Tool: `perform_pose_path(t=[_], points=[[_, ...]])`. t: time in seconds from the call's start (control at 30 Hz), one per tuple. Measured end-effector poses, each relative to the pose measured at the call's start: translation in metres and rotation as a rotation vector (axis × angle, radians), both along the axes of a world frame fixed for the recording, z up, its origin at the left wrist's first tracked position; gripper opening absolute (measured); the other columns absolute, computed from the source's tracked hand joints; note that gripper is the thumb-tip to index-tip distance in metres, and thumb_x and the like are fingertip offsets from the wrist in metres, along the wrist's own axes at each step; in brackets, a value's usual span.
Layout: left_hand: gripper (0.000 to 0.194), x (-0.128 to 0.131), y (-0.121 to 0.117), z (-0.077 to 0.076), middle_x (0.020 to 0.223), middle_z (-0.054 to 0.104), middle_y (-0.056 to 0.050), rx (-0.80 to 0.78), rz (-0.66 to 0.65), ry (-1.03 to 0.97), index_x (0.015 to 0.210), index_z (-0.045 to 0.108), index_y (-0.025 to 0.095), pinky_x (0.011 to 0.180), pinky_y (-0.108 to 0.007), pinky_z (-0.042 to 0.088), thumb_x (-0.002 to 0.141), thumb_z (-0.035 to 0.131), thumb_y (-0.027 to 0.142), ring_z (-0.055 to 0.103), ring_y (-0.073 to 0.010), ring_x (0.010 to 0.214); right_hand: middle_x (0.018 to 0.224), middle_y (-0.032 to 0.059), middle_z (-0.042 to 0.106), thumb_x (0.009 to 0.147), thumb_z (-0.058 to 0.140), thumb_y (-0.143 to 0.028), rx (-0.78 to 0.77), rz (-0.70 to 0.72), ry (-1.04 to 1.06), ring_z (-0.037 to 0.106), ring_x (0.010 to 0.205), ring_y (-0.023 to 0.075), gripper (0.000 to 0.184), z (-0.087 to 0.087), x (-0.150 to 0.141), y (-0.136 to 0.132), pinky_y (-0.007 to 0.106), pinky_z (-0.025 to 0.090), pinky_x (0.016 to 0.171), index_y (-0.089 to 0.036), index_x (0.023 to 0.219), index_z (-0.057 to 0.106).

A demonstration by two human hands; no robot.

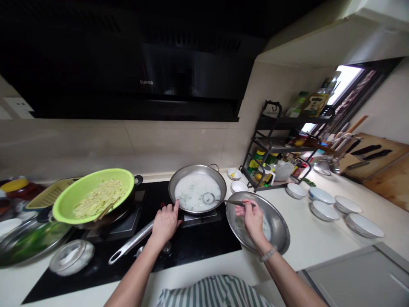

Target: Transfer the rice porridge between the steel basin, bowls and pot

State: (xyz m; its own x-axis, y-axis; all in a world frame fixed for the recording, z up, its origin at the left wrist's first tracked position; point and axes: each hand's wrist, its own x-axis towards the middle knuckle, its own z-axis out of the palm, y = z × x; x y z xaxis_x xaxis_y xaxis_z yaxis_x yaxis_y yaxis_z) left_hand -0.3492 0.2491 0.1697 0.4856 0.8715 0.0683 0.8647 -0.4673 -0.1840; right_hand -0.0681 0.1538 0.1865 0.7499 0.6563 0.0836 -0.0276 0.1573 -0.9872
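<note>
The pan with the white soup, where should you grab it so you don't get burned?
Probably by the long metal handle, coming from the near left side. It sticks out from the pan toward the person, away from the liquid. The left hand already rests where it meets the rim; the right hand holds the ladle.

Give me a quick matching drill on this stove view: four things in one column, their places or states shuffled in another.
Things:
1. green colander
2. ladle
3. left hand
4. empty steel basin

Places or states:
A. on the counter right of the hob
B. bowl dipped in white liquid
C. holds pale shredded food
D. at the steel pan where its handle joins

Pairs: 1-C, 2-B, 3-D, 4-A
</note>
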Motion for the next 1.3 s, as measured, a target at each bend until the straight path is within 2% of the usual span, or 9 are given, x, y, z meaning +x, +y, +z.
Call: perform_pose_path(t=[0.37,0.6,0.8,0.9,1.0,1.1,1.3], points=[[0.068,-0.001,0.000,-0.002,0.109,0.058,-0.018,0.017,-0.010,-0.002,0.145,0.033,0.012,0.080,-0.036,0.040,0.085,0.054,0.037,0.054,-0.0271,0.094,0.058,0.0036,0.067,0.077,0.055,-0.041,0.017,-0.005,0.039,0.065,0.050,0.0233,0.023,0.004,0.002,-0.005,0.034,0.053,0.048,-0.021,0.088,0.052],[0.068,0.000,-0.001,0.001,0.109,0.057,-0.019,0.010,-0.014,0.004,0.145,0.033,0.011,0.079,-0.037,0.040,0.086,0.054,0.037,0.055,-0.0276,0.094,0.057,0.0031,0.067,0.073,0.059,-0.036,0.049,-0.035,0.110,0.064,0.048,0.0224,0.019,0.010,0.005,-0.010,0.031,0.050,0.043,-0.022,0.085,0.054],[0.068,0.000,-0.001,0.004,0.107,0.058,-0.018,0.001,-0.014,0.006,0.145,0.034,0.011,0.078,-0.036,0.041,0.085,0.055,0.037,0.055,-0.0277,0.094,0.057,0.0048,0.068,0.065,0.062,-0.030,0.073,-0.099,0.219,0.062,0.045,0.0201,0.018,0.028,0.021,-0.031,0.028,0.048,0.040,-0.023,0.080,0.056],[0.068,0.001,-0.002,0.006,0.107,0.058,-0.018,-0.005,-0.012,0.011,0.145,0.034,0.010,0.077,-0.036,0.041,0.085,0.055,0.037,0.055,-0.0277,0.094,0.056,0.0060,0.068,0.062,0.064,-0.030,0.081,-0.162,0.230,0.063,0.047,0.0201,0.022,0.030,0.038,-0.049,0.027,0.048,0.041,-0.020,0.080,0.056],[0.068,0.001,-0.002,0.007,0.107,0.058,-0.018,-0.010,-0.011,0.016,0.145,0.033,0.010,0.077,-0.036,0.041,0.086,0.054,0.037,0.055,-0.0277,0.094,0.054,0.0060,0.068,0.061,0.065,-0.033,0.089,-0.265,0.190,0.063,0.046,0.0202,0.025,0.023,0.058,-0.068,0.027,0.048,0.040,-0.019,0.081,0.056],[0.068,0.000,-0.001,0.005,0.107,0.058,-0.018,-0.011,-0.011,0.015,0.145,0.033,0.010,0.077,-0.036,0.040,0.086,0.053,0.037,0.055,-0.0275,0.094,0.054,0.0054,0.067,0.064,0.065,-0.039,0.045,-0.349,0.077,0.063,0.046,0.0211,0.030,0.008,0.074,-0.086,0.030,0.049,0.042,-0.018,0.083,0.056],[0.068,0.000,0.000,0.002,0.108,0.057,-0.018,-0.007,-0.011,0.014,0.146,0.032,0.012,0.077,-0.035,0.040,0.086,0.053,0.038,0.055,-0.0274,0.094,0.058,0.0051,0.067,0.073,0.059,-0.058,-0.152,-0.352,-0.264,0.064,0.049,0.0218,0.047,-0.036,0.082,-0.120,0.037,0.054,0.054,-0.016,0.094,0.058]])
